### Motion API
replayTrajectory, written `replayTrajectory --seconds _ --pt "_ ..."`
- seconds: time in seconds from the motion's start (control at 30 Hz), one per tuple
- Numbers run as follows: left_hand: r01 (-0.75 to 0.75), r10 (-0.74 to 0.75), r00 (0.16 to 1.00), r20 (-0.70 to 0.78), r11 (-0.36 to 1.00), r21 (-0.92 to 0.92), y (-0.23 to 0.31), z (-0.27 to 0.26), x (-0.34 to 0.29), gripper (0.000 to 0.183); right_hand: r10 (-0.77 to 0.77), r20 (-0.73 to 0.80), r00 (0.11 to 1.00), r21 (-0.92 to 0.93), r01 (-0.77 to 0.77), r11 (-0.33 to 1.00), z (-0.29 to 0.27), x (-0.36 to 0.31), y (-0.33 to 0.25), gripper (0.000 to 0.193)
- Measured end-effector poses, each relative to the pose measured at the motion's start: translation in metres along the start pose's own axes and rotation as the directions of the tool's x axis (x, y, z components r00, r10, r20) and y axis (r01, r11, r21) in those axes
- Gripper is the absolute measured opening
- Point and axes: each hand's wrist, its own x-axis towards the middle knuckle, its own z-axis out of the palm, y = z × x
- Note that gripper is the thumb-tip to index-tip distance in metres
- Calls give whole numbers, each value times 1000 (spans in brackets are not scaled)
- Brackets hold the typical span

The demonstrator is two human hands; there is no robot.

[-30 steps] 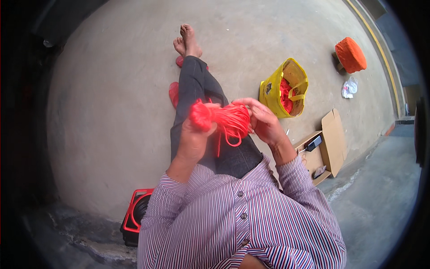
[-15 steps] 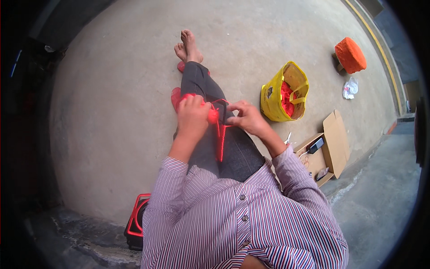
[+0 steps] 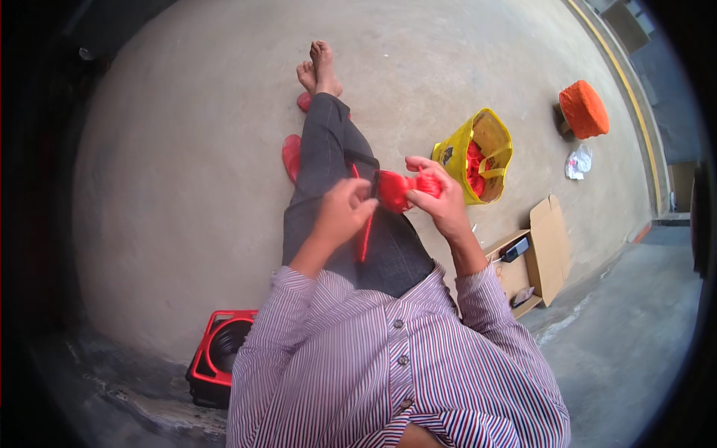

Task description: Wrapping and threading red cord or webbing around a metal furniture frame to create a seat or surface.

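Note:
My right hand (image 3: 441, 200) is closed on a red bundle of cord (image 3: 393, 191), fingers and thumb wrapped round its right end. Beside the bundle's left end is my left hand (image 3: 345, 213), its fingers curved and apart with nothing visible in them. A dark frame (image 3: 361, 158) lies over my thighs, partly hidden behind the left hand and the bundle. From it a red braided cord (image 3: 365, 240) runs down across my dark trousers. Whether the bundle's strand joins the braid cannot be made out.
A yellow bag (image 3: 448, 160) holding red material stands right of my legs. Nearby lies an open cardboard box (image 3: 550, 254) with a dark device (image 3: 515, 249). Farther right are an orange stool (image 3: 583, 109) and white plastic (image 3: 578, 162). A red-and-black case (image 3: 216, 358) sits at lower left.
The red bundle has passed from my left hand to my right hand, moving rightward across the dark frame. My left hand has let go of it, and its fingers have come apart.

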Motion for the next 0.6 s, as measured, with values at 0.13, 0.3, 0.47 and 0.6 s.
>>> replayTrajectory --seconds 0.13,0.3,0.47,0.6 --pt "-58 58 998 -14 998 -31 6 14 -14 31 -19 327 945 508 -158 847 -8 -34 -40 34" --pt "153 -151 988 23 979 -135 6 16 -15 32 -148 563 813 738 -414 533 13 -82 -82 44" --pt "182 -173 983 67 971 -157 4 19 -15 34 94 751 654 535 -685 496 21 -100 -119 62" --pt "174 -164 983 84 977 -121 0 23 -13 35 248 387 888 629 -451 634 34 -138 -129 61"
